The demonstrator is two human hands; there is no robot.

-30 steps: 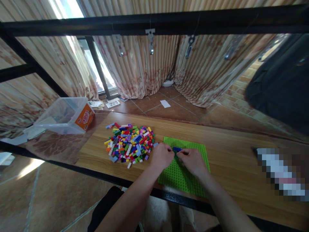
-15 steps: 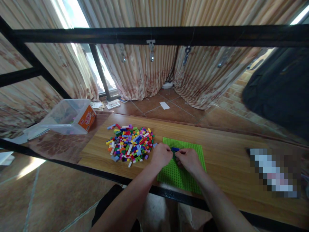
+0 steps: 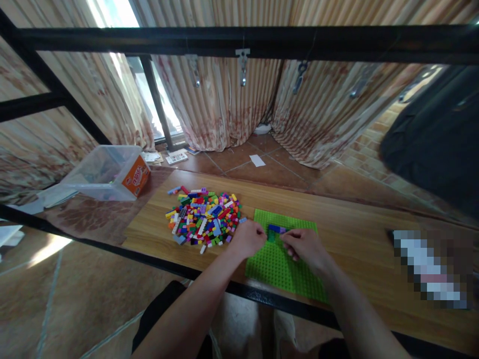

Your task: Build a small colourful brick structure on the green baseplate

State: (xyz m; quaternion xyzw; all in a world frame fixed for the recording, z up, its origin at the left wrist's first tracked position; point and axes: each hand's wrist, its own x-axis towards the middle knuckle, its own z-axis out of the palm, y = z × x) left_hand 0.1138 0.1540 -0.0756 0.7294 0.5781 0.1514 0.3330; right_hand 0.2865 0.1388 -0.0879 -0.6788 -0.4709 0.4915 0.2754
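Both hands meet over the green baseplate: left hand and right hand curl fingers around small blue and green bricks at the plate's 12 o'clock edge. Loose brick pile lies at 9 o'clock on the wooden table; clear plastic bin sits at 10 o'clock.

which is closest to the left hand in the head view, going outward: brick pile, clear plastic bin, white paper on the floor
From the left hand:
1. Brick pile, just left of it on the table.
2. White paper, on the floor tiles beyond the table.
3. Clear plastic bin, far left.
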